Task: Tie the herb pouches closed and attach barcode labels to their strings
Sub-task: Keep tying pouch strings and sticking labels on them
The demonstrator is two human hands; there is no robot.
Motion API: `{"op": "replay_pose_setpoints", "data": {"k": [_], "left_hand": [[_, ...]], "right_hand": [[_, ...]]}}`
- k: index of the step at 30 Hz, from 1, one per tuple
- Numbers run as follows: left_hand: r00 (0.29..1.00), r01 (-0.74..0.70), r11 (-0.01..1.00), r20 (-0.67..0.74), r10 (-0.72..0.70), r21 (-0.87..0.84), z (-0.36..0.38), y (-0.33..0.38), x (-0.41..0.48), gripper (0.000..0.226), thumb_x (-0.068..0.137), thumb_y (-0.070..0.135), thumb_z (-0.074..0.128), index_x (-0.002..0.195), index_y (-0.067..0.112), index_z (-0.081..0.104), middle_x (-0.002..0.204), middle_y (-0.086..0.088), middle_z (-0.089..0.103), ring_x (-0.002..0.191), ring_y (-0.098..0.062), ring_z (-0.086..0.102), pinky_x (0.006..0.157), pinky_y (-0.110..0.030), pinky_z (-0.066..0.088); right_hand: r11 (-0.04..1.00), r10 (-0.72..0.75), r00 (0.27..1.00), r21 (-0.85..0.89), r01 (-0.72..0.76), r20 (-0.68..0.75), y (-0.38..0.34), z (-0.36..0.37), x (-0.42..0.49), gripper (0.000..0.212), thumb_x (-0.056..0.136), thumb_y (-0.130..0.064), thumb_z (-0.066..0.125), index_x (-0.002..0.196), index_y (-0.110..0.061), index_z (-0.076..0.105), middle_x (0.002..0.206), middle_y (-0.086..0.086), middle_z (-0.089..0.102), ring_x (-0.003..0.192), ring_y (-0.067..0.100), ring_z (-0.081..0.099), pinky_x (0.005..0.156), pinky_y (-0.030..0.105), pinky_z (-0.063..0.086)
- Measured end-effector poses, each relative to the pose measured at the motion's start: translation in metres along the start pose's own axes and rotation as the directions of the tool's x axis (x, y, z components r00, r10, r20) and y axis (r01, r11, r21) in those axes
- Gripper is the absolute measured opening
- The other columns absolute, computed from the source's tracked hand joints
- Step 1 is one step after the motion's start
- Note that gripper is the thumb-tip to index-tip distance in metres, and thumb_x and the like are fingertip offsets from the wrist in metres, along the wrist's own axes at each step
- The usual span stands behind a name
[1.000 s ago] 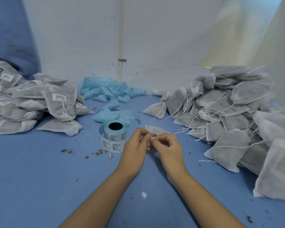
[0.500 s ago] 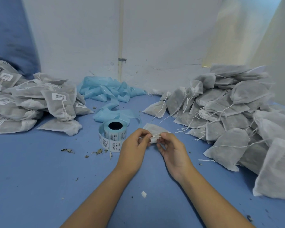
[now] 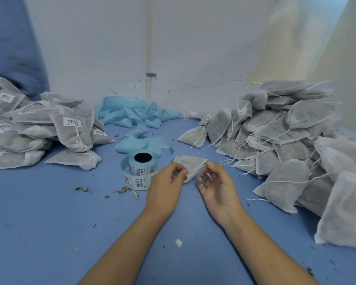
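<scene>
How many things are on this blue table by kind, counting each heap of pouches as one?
Pouch heaps: 2 (labelled heap, unlabelled heap)
Single pouch, its string pinched by left hand and right hand: 1
Label roll: 1
Blue backing strip tangle: 1
Total: 5

Two hands, one label roll

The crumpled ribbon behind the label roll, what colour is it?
Light blue; the crumpled ribbon shows best in the head view.
</scene>
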State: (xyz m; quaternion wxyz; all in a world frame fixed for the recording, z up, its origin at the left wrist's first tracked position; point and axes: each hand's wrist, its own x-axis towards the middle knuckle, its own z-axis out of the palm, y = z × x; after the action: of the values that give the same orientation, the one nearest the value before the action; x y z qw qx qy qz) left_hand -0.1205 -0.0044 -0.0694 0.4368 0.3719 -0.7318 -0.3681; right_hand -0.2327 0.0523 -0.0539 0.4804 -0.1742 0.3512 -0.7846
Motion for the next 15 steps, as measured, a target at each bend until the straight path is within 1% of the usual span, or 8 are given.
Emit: {"op": "replay_pose_setpoints", "data": {"k": [1,2,4,6,8,10,12,15], "left_hand": [[1.0,-0.025,0.998,-0.002,0.025,0.052,-0.001,-0.001,0.0,0.007,0.093,0.024,0.057,0.089,0.025,0.063,0.091,0.007,0.062,0.092,-0.005,0.052,0.077,-0.019,0.042],[0.998,-0.063,0.994,0.002,0.063,0.085,-0.002,-0.001,-0.001,0.007,0.092,0.021,0.057,0.093,0.025,0.063,0.097,0.007,0.058,0.097,-0.001,0.046,0.079,-0.013,0.038],[0.983,-0.181,0.974,0.054,0.176,0.133,-0.003,0.0,-0.003,0.023,0.085,0.007,0.055,0.102,0.021,0.061,0.106,0.006,0.051,0.105,0.002,0.035,0.081,0.0,0.029],[0.951,-0.303,0.93,0.124,0.283,0.208,-0.002,0.001,-0.006,0.039,0.077,-0.005,0.051,0.109,0.015,0.058,0.108,0.006,0.047,0.11,-0.002,0.033,0.085,-0.005,0.031],[0.92,-0.39,0.879,0.154,0.36,0.274,0.0,0.002,-0.007,0.044,0.074,-0.012,0.049,0.112,0.009,0.056,0.106,0.005,0.048,0.108,-0.012,0.039,0.084,-0.019,0.036],[0.916,-0.401,0.86,0.132,0.379,0.315,0.0,0.002,-0.006,0.039,0.078,-0.012,0.051,0.112,0.007,0.057,0.109,-0.002,0.05,0.101,-0.019,0.047,0.082,-0.032,0.043],[0.933,-0.356,0.882,0.075,0.351,0.307,0.0,0.002,-0.006,0.036,0.083,-0.009,0.053,0.115,0.006,0.058,0.114,-0.006,0.048,0.101,-0.022,0.052,0.084,-0.037,0.046],[0.935,-0.324,0.909,-0.056,0.349,0.26,-0.002,0.003,-0.005,0.027,0.086,-0.004,0.056,0.112,0.003,0.061,0.118,-0.008,0.048,0.11,-0.02,0.05,0.092,-0.022,0.038]], "right_hand": [[1.0,0.024,1.0,0.012,-0.024,0.01,-0.001,0.0,0.0,0.004,0.065,-0.017,0.065,0.069,-0.016,0.064,0.068,-0.005,0.058,0.067,0.009,0.054,0.069,0.022,0.043],[0.998,0.054,0.998,0.036,-0.055,0.028,-0.002,0.0,-0.001,0.001,0.066,-0.017,0.065,0.066,-0.017,0.065,0.067,-0.004,0.058,0.066,0.01,0.054,0.068,0.022,0.042],[0.988,0.116,0.99,0.092,-0.123,0.081,-0.004,-0.001,-0.002,0.004,0.068,-0.018,0.064,0.065,-0.017,0.066,0.068,-0.002,0.058,0.065,0.011,0.056,0.064,0.023,0.042],[0.977,0.153,0.977,0.125,-0.172,0.146,-0.006,-0.002,-0.003,0.005,0.063,-0.019,0.07,0.065,-0.016,0.066,0.068,-0.002,0.057,0.064,0.012,0.057,0.059,0.021,0.042],[0.968,0.172,0.957,0.137,-0.208,0.234,-0.006,-0.001,-0.005,0.023,0.049,-0.017,0.083,0.064,-0.014,0.065,0.067,-0.002,0.056,0.063,0.012,0.056,0.054,0.021,0.042],[0.963,0.186,0.933,0.129,-0.235,0.309,-0.008,0.002,-0.008,0.036,0.039,-0.017,0.089,0.063,-0.013,0.063,0.066,-0.002,0.054,0.063,0.013,0.054,0.053,0.021,0.041],[0.959,0.204,0.905,0.109,-0.262,0.374,-0.008,0.003,-0.01,0.037,0.039,-0.017,0.09,0.062,-0.013,0.061,0.064,-0.002,0.052,0.062,0.014,0.054,0.052,0.021,0.04],[0.954,0.229,0.866,0.074,-0.29,0.444,-0.007,0.005,-0.012,0.034,0.043,-0.017,0.088,0.061,-0.015,0.059,0.063,-0.002,0.049,0.062,0.013,0.052,0.054,0.021,0.039]]}}
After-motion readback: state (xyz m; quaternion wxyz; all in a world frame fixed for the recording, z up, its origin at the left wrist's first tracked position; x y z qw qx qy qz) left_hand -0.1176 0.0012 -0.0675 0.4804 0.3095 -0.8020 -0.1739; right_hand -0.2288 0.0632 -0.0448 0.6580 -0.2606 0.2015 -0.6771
